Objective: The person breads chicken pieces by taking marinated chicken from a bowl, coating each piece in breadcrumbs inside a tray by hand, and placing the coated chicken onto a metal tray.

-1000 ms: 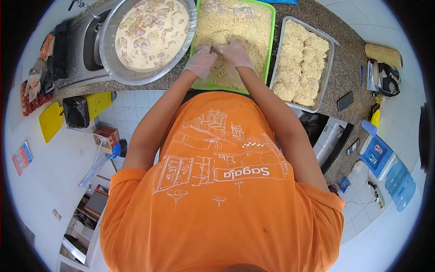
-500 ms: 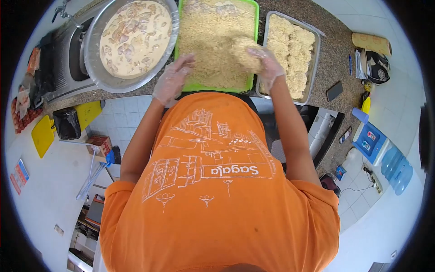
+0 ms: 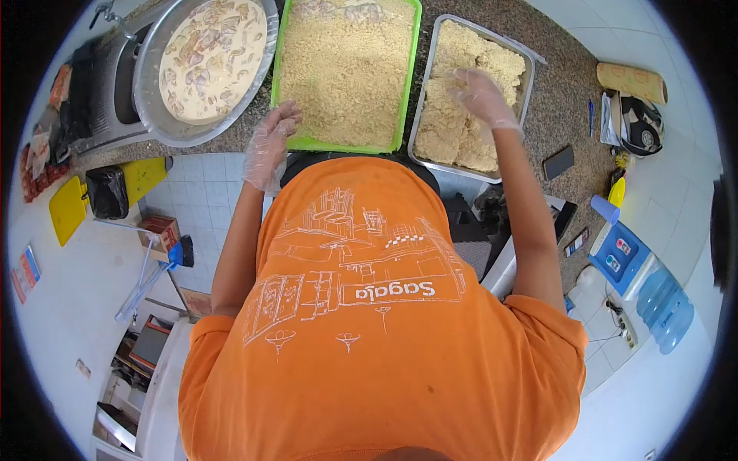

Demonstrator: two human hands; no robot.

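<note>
Holds clear-gloved left grip (image 3: 270, 140) apart at rectangular green tray (image 3: 309, 144). Has clear-gloved right grip (image 3: 483, 96) over pale crumbed pieces (image 3: 440, 115); cannot tell if clamped.

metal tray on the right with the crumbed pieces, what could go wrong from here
The crumbed pieces lie packed close, so the right hand over them might rub off some coating. Also, the big metal bowl sits near the counter's front edge, not far from the left hand; a bump could spill its pale liquid.
</note>
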